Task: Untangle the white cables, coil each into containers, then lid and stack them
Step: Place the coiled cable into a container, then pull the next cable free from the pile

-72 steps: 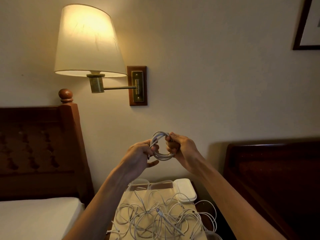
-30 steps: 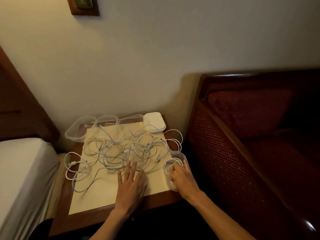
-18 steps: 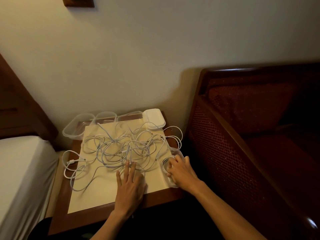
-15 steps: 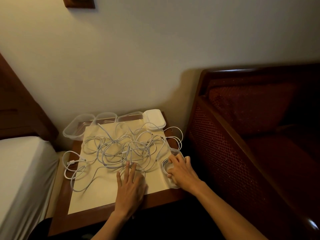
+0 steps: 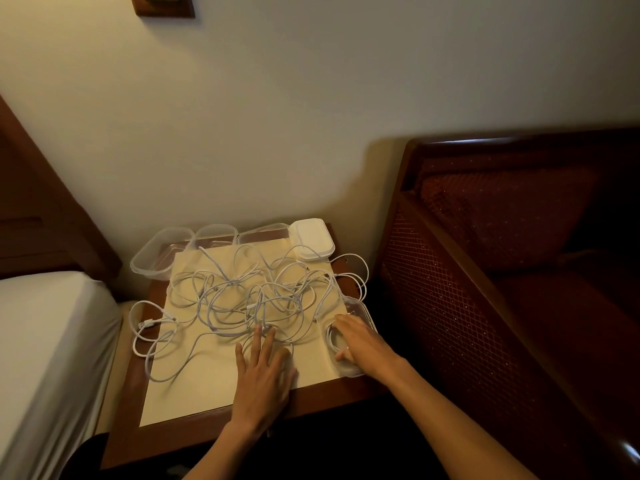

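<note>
A tangle of white cables (image 5: 249, 299) lies spread over a cream mat (image 5: 207, 382) on a small wooden bedside table (image 5: 131, 424). My left hand (image 5: 261, 375) lies flat on the mat, fingers straight, fingertips touching the near edge of the tangle. My right hand (image 5: 360, 344) presses down on a coiled white cable (image 5: 330, 339) inside a clear container (image 5: 360, 306) at the table's right edge. Three empty clear containers (image 5: 156, 251) stand in a row along the back. A stack of white lids (image 5: 311, 239) sits at the back right.
A white-sheeted bed (image 5: 45, 358) lies left of the table with its dark headboard (image 5: 41, 209) behind. A dark wooden bed frame with red upholstery (image 5: 485, 271) stands close on the right. The wall (image 5: 277, 116) is directly behind the table.
Earlier both hands held the coil up in the air. Since then it went down into the right container. In the last second my right hand has spread over it and my left has stayed flat.
</note>
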Motion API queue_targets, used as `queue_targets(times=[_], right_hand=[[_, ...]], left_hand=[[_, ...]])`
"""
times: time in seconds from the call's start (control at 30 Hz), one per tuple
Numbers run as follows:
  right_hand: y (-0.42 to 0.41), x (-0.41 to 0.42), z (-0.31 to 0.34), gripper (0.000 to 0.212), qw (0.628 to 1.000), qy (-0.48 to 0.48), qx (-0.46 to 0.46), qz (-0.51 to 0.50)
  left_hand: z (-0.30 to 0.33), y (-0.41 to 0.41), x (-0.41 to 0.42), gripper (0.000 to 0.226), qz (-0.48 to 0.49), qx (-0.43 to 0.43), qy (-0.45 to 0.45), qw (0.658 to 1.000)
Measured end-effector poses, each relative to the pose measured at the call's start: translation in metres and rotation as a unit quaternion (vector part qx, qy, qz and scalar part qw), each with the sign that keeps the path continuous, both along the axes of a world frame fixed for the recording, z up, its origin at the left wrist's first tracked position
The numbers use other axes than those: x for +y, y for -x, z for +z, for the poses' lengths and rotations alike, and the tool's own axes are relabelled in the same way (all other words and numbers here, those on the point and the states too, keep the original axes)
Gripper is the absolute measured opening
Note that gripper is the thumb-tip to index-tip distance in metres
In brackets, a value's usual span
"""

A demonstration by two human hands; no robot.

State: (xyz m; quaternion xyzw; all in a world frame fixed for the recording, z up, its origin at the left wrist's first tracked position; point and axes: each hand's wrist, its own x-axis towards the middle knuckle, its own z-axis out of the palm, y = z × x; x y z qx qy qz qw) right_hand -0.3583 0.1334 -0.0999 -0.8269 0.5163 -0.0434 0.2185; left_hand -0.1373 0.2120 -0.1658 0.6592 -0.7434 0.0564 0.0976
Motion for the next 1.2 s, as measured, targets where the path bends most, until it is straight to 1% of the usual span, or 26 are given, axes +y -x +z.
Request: queue_targets(times=[0.1,0.2,0.27,0.33,0.4,0.47,0.53,0.57,0.63,0.67,0.7,0.8,0.83,0.87,0.93,0.97,1.0,1.07,1.1,1.13,1.17,1.2], right_hand=[[-0.003,0.001,0.003,0.063,1.000,-0.001,0.017,-0.019],[-0.005,0.000,0.003,0.075,0.997,0.021,0.066,0.016],[-0.005,0.001,0.005,0.077,0.995,0.023,0.093,0.034],[-0.002,0.001,0.007,0.080,0.995,0.018,0.089,0.040],[0.002,0.000,0.012,0.082,0.997,0.016,0.062,0.036],[0.006,-0.002,0.017,0.075,0.999,0.018,0.031,0.030],[0.010,-0.006,0.023,0.058,0.999,0.044,-0.010,0.016],[0.011,-0.007,0.026,0.050,0.998,0.058,-0.035,-0.003],[0.008,-0.009,0.034,0.037,0.991,0.098,-0.087,-0.038],[0.003,-0.010,0.040,0.031,0.986,0.120,-0.111,-0.042],[-0.004,-0.010,0.046,0.028,0.981,0.135,-0.130,-0.041],[-0.028,-0.015,0.060,0.029,0.974,0.160,-0.158,-0.019],[-0.035,-0.019,0.063,0.032,0.975,0.161,-0.153,-0.011],[-0.041,-0.024,0.064,0.035,0.978,0.155,-0.138,-0.007],[-0.048,-0.035,0.066,0.039,0.988,0.130,-0.078,-0.012],[-0.050,-0.040,0.066,0.040,0.992,0.116,-0.042,-0.016],[-0.051,-0.045,0.066,0.039,0.995,0.102,-0.004,-0.017],[-0.051,-0.056,0.066,0.034,0.995,0.081,0.052,-0.015],[-0.052,-0.062,0.066,0.031,0.996,0.070,0.049,-0.020],[-0.055,-0.066,0.065,0.027,0.998,0.057,0.018,-0.033],[-0.061,-0.068,0.065,0.020,0.998,0.038,-0.023,-0.049],[-0.068,-0.070,0.064,0.017,0.996,0.019,-0.059,-0.060]], left_hand=[[0.001,0.000,0.000,0.039,0.003,0.001,-0.002,1.000],[0.001,-0.001,0.000,0.037,0.004,-0.009,-0.005,1.000],[0.004,-0.001,0.000,0.034,0.004,-0.016,-0.005,1.000],[0.008,-0.002,0.001,0.030,0.000,-0.017,-0.003,1.000],[0.010,-0.002,0.001,0.029,-0.004,-0.015,0.002,1.000],[0.012,-0.004,0.001,0.031,-0.013,-0.008,0.008,1.000],[0.011,-0.006,0.000,0.029,-0.030,0.024,0.031,0.999],[0.013,-0.007,0.000,0.032,-0.038,0.048,0.047,0.997],[0.022,-0.007,-0.002,0.046,-0.050,0.097,0.086,0.990],[0.030,-0.006,-0.004,0.048,-0.054,0.112,0.111,0.986],[0.038,-0.005,-0.005,0.043,-0.058,0.119,0.138,0.982],[0.069,-0.004,-0.012,0.012,-0.064,0.147,0.217,0.963],[0.078,-0.004,-0.015,0.009,-0.059,0.166,0.233,0.956],[0.085,-0.007,-0.018,0.011,-0.050,0.188,0.240,0.951],[0.096,-0.016,-0.024,0.021,-0.019,0.230,0.224,0.947],[0.099,-0.023,-0.028,0.031,-0.002,0.240,0.196,0.951],[0.100,-0.031,-0.033,0.044,0.011,0.236,0.157,0.959],[0.099,-0.046,-0.042,0.067,0.004,0.191,0.076,0.979],[0.098,-0.052,-0.046,0.072,-0.015,0.171,0.042,0.984],[0.097,-0.056,-0.050,0.071,-0.036,0.166,0.014,0.985],[0.097,-0.059,-0.052,0.063,-0.054,0.172,-0.004,0.984],[0.097,-0.061,-0.055,0.051,-0.069,0.184,-0.006,0.980]])
